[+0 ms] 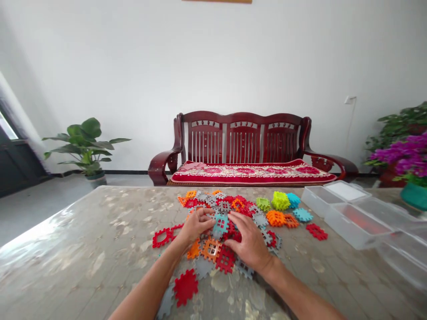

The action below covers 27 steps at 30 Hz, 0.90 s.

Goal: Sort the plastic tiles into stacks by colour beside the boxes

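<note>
A light blue toothed building tile with a window grid point(221, 225) stands over the middle of a heap of similar tiles. My left hand point(198, 226) pinches its left edge between thumb and fingers. Just to the right of it is my right hand point(249, 240), thumb and fingers spread apart over the heap, with nothing visible between them. Beneath and in front of the hands lie an orange window tile point(211, 250), a red window tile point(226, 259) and a grey tile point(203, 267). A solid red tile point(186, 287) rests nearer to me.
Lime green tiles point(280, 201), orange tiles point(276, 218) and blue tiles point(303, 215) form small groups to the right. Clear plastic boxes point(356, 226) stand on the table's right side, by a purple flower pot point(413, 195). A wooden bench point(243, 118) is behind the table.
</note>
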### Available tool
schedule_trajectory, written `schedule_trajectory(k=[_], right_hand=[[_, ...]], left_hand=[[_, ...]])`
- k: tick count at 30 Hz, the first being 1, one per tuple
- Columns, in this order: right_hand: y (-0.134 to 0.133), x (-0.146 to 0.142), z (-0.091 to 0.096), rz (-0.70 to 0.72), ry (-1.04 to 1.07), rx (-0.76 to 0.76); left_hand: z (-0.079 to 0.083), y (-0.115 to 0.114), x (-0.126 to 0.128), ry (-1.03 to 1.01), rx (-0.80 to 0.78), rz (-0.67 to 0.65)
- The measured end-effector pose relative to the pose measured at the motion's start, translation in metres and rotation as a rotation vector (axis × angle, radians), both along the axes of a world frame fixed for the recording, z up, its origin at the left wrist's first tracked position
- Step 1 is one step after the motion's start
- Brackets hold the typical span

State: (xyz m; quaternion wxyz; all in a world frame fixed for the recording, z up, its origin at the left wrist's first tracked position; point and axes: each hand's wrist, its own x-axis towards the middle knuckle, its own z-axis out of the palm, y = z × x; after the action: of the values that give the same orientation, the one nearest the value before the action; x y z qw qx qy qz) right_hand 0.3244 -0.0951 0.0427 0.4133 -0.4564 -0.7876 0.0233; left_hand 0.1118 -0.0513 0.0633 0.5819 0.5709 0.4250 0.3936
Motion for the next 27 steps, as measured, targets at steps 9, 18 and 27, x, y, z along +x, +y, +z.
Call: schedule_trajectory(k=[9,18,27], right_hand=[[-0.002,0.0,0.007,0.013,0.001,0.092],[0.044,0.141,0.026,-0.733,0.251,0.175],[0.031,0.203,0.005,-1.115,-0.062,-0.278]], left_hand=[[0.005,-0.009,0.015,0.027,0.047,0.024],[0.002,0.031,-0.087,0.176,0.228,0.676],[-0.038,0.043,-0.148,0.509,0.086,0.828]])
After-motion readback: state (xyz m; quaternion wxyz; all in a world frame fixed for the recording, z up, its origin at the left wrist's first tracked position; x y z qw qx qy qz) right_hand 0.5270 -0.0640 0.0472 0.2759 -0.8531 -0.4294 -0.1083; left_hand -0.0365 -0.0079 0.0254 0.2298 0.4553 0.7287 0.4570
